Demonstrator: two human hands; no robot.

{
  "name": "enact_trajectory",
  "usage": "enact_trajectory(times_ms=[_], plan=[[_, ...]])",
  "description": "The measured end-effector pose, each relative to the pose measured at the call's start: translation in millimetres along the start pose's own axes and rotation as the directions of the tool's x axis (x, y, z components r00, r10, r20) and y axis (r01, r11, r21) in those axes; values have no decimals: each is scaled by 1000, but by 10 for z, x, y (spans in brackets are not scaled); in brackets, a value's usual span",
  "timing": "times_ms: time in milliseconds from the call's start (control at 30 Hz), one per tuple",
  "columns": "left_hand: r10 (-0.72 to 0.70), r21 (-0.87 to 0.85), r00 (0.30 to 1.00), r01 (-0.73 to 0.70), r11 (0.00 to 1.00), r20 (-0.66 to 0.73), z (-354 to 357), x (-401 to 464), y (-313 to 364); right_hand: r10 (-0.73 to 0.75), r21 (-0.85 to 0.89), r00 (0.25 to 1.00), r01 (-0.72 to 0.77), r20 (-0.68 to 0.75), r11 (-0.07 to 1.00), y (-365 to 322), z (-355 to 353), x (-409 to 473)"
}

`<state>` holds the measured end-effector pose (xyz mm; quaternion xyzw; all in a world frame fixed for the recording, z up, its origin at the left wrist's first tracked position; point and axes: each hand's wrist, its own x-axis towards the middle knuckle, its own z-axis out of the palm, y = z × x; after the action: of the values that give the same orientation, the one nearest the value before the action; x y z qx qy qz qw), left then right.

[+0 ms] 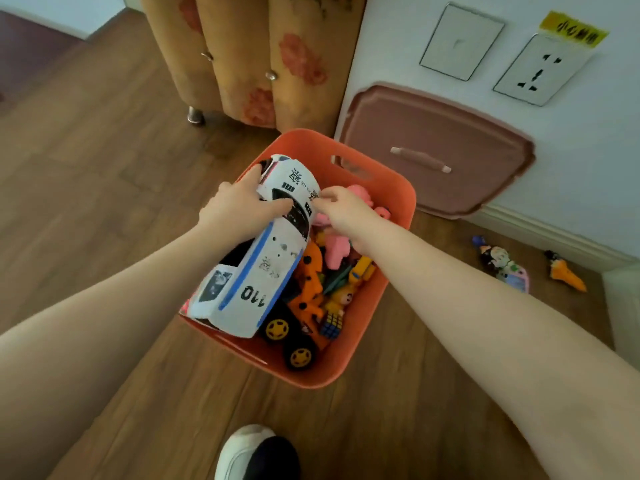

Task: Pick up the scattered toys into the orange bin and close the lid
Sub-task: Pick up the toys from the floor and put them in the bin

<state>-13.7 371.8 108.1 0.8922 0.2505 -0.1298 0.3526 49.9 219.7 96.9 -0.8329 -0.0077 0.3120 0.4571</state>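
The orange bin (pixel 394 202) stands on the wooden floor, filled with several toys. A large white and blue police car (pixel 256 268) marked 110 lies tilted across the bin's left side, resting on the other toys. My left hand (pixel 239 206) grips the car's front end from the left, thumb over the windscreen. My right hand (pixel 343 209) holds the car's right edge with curled fingers, above pink toys (pixel 336 247). An orange truck (pixel 304 306) with yellow wheels and a small puzzle cube (pixel 331 323) lie in the bin. The pink lid (pixel 433 133) leans against the wall behind.
Two toys lie on the floor to the right: a colourful figure with a pink piece (pixel 504 265) and an orange carrot-like toy (pixel 566 273). A floral armchair (pixel 249 53) stands behind the bin. My shoe (pixel 249 452) is at the bottom. Wall sockets (pixel 540 71) are above the lid.
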Motion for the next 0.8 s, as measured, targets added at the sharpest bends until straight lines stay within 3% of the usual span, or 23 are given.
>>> enact_trajectory(times_ms=[67, 133, 200, 233, 300, 333, 433, 533, 667, 733, 800], plan=[[148, 401, 970, -59, 914, -195, 141, -23, 39, 40, 125, 997, -48, 69, 991, 1, 133, 15], [296, 595, 914, -78, 800, -278, 311, -68, 84, 99, 239, 981, -138, 169, 961, 22, 215, 49], [335, 663, 902, -76, 745, -273, 441, -47, 10, 61, 47, 987, -69, 147, 996, 90, 261, 105], [340, 680, 901, -73, 729, -268, 499, -34, -62, -8, -152, 995, 23, 101, 988, 135, 267, 127], [393, 687, 879, -110, 718, -270, 561, -17, -191, -186, -547, 982, 163, 14, 821, 230, 246, 181], [425, 672, 866, -153, 725, -262, 572, -25, -218, -247, -635, 969, 191, 1, 748, 278, 233, 196], [441, 505, 876, -296, 811, -194, 528, 49, -204, -319, -623, 948, 249, -1, 742, 390, 195, 212], [339, 335, 925, -269, 903, -172, 405, 249, -135, -348, -559, 936, 313, 47, 768, 429, 155, 193], [381, 465, 908, -266, 844, -173, 421, 371, -98, -258, -728, 952, 293, 164, 619, 427, 104, 293], [376, 445, 909, -264, 856, -182, 423, 401, -124, -172, -817, 966, 255, 193, 516, 433, 120, 314], [341, 423, 920, -235, 875, -193, 393, 455, -128, -156, -838, 968, 247, 195, 487, 425, 113, 292]])
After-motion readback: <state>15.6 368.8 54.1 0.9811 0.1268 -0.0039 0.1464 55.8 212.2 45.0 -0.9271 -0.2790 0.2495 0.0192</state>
